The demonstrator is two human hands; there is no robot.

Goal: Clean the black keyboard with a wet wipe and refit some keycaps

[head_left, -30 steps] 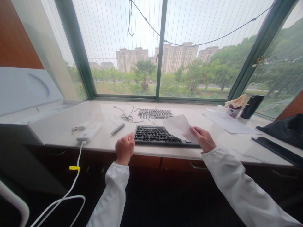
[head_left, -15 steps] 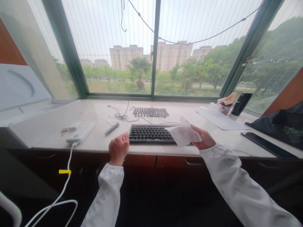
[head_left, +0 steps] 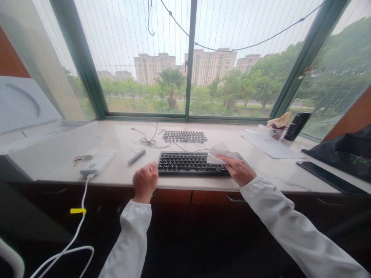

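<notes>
A black keyboard (head_left: 182, 162) with its keycaps off lies near the front edge of the counter. My left hand (head_left: 145, 181) is closed like a fist against the keyboard's left end; what its fingers hold, if anything, is hidden. My right hand (head_left: 239, 170) presses a thin white tissue (head_left: 218, 151) onto the keyboard's right part, fingers stretched over it. Part of the keys there is covered by the tissue and hand. Behind the keyboard, loose keycaps (head_left: 185, 136) stand in rows on the counter.
Left of the keyboard lie a grey pen-like tool (head_left: 136, 157), a white power bank (head_left: 97, 163) with a cable, and an open white box (head_left: 55, 150). A thin cable (head_left: 149, 142) loops behind. On the right are paper (head_left: 269, 144), a dark bottle (head_left: 297, 126) and a phone (head_left: 330, 177).
My right hand has brought the tissue down and left onto the keyboard, turning palm-down. My left hand stays at the keyboard's left end.
</notes>
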